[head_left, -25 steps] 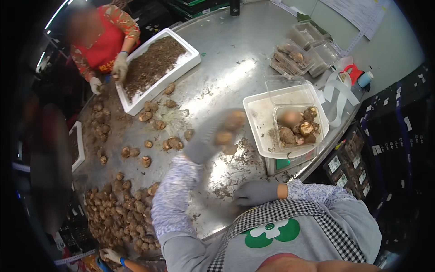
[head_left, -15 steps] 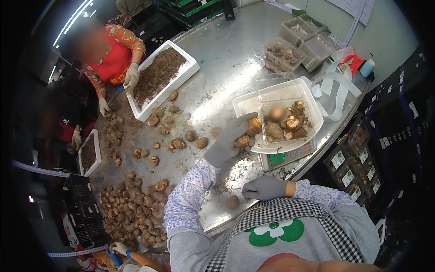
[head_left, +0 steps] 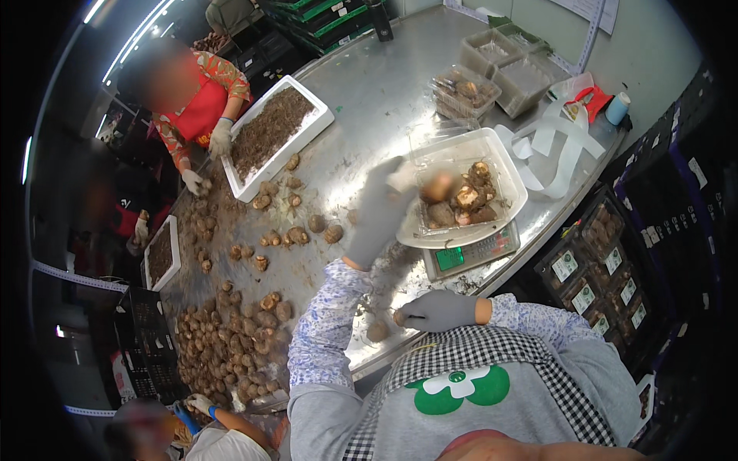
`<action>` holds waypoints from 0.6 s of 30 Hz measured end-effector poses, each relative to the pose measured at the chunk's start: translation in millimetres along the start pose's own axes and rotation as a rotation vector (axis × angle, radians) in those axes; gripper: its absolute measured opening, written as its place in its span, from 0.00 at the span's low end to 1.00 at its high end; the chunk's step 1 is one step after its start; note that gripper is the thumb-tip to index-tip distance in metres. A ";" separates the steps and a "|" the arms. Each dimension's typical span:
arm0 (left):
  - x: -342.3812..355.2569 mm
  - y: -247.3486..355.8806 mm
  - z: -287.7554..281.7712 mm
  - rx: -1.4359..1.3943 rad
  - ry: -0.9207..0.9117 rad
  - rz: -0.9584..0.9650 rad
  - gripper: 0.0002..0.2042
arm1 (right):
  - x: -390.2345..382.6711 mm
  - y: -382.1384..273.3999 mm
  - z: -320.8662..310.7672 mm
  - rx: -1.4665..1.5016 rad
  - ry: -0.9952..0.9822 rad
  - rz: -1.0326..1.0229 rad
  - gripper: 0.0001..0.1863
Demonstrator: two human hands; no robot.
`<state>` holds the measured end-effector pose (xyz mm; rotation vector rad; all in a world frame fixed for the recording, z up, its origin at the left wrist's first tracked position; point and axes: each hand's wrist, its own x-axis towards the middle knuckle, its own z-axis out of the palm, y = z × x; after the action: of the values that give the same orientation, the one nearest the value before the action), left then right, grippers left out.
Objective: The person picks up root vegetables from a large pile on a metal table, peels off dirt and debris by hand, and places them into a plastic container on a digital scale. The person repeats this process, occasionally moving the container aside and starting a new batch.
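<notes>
My left hand (head_left: pixel 379 217), in a grey glove, is raised beside the left rim of a white plastic tub (head_left: pixel 516 163). Motion smears its fingers, so whether they hold anything is unclear. Inside the tub, a clear plastic box holds several brown taro corms (head_left: pixel 470 197), some with pale cut faces. The tub rests on a digital scale (head_left: pixel 478 252) with a lit green display. My right hand (head_left: pixel 446 310), also grey-gloved, is closed near the table edge, with a small taro corm (head_left: pixel 399 317) at its fingertips. Another corm (head_left: pixel 377 331) lies just beside it on the metal table.
Loose corms (head_left: pixel 231 338) are heaped at the left. A foam box of dark fibrous matter (head_left: pixel 273 127) stands farther back by a co-worker (head_left: pixel 201 107). Clear boxes (head_left: pixel 465 92) and white strips (head_left: pixel 550 157) lie back right. Dark crates (head_left: pixel 592 269) flank the table's right side.
My left hand has lifted and moved away from the two corms at the tub's left side, which no longer show there. A small corm now shows at my right fingertips.
</notes>
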<state>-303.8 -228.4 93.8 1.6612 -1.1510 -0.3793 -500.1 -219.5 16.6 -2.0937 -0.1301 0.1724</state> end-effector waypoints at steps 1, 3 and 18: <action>-1.3 1.7 -7.9 -0.053 0.060 -0.087 0.25 | -2.4 -0.6 -3.0 -0.014 0.007 0.013 0.13; -12.6 -9.7 -30.0 -0.299 0.190 -0.232 0.22 | -5.8 -4.9 -7.7 -0.034 -0.002 0.028 0.13; -132.1 -81.0 -81.2 -0.745 0.561 -0.507 0.15 | -12.1 -11.7 -17.8 -0.022 -0.012 -0.107 0.10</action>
<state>-270.2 -72.9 20.9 1.2338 -0.1120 -0.5318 -509.1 -230.7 36.5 -2.1024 -0.2523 0.1196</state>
